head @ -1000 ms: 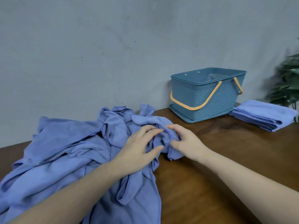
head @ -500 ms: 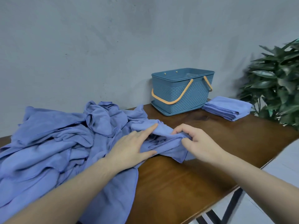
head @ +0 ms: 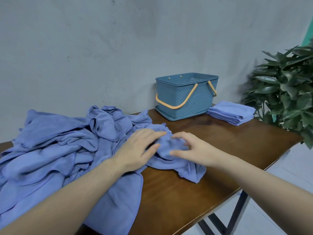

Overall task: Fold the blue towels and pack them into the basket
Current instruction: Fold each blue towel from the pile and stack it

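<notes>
A heap of crumpled blue towels (head: pixel 55 150) covers the left half of the wooden table (head: pixel 237 145). One crumpled towel (head: pixel 171 146) lies at the heap's right edge, between my hands. My left hand (head: pixel 138 148) rests flat on it with straight fingers. My right hand (head: pixel 191 148) hovers over its right side, thumb and fingers spread, pinching nothing that I can see. The blue basket (head: pixel 184 97) with orange handles stands at the back by the wall. A stack of folded blue towels (head: pixel 232 112) lies to its right.
A leafy green plant (head: pixel 288 92) stands past the table's right end. The table's front right edge drops off to a pale floor (head: pixel 291 192), with black table legs (head: pixel 237 211) below. A grey wall runs behind everything.
My right hand has released its pinch on the towel and spread its fingers. My left hand slid slightly right over the cloth. The view swung left, bringing more of the plant in.
</notes>
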Demonstrator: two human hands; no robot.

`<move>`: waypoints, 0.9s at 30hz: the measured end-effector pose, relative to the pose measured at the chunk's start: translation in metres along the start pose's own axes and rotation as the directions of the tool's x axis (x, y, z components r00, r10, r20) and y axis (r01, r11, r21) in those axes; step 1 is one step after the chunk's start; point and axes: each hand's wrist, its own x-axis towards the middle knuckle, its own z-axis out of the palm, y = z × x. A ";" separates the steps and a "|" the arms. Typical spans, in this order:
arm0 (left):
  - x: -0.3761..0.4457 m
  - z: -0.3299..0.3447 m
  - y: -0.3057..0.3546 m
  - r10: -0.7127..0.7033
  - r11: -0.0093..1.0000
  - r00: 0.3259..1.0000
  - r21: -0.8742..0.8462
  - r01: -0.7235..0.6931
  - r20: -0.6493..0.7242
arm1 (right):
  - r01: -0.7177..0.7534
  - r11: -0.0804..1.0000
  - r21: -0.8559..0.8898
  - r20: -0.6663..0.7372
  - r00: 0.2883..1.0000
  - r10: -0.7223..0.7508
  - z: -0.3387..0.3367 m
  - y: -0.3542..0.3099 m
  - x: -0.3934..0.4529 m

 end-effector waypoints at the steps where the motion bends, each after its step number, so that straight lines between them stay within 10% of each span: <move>1: 0.004 0.003 0.002 0.014 0.994 0.996 -0.110 -0.004 0.086 | -0.027 0.999 -0.047 0.047 0.998 0.029 0.004 0.001 0.007; 5: 0.015 0.013 0.000 -0.048 0.997 0.958 -0.044 0.063 0.283 | -0.037 0.956 -0.291 0.092 0.994 0.066 0.011 0.005 0.017; 12: -0.001 0.006 -0.051 -0.117 0.880 0.966 0.475 -0.006 0.229 | 0.069 0.926 -0.370 0.211 0.977 0.012 0.001 0.006 0.013; 19: -0.009 -0.017 -0.070 -0.459 0.691 0.880 0.672 0.266 0.124 | 0.024 0.860 -0.509 0.228 0.968 0.107 -0.026 0.019 -0.009; 23: -0.005 -0.012 -0.067 -0.227 0.719 0.974 0.675 0.164 0.005 | -0.007 0.773 -0.634 0.192 0.967 0.166 -0.036 0.025 -0.019; 27: 0.001 0.000 -0.046 0.208 0.862 0.966 0.438 -0.254 0.150 | -0.071 0.833 -0.549 0.115 0.980 0.159 -0.038 0.027 -0.020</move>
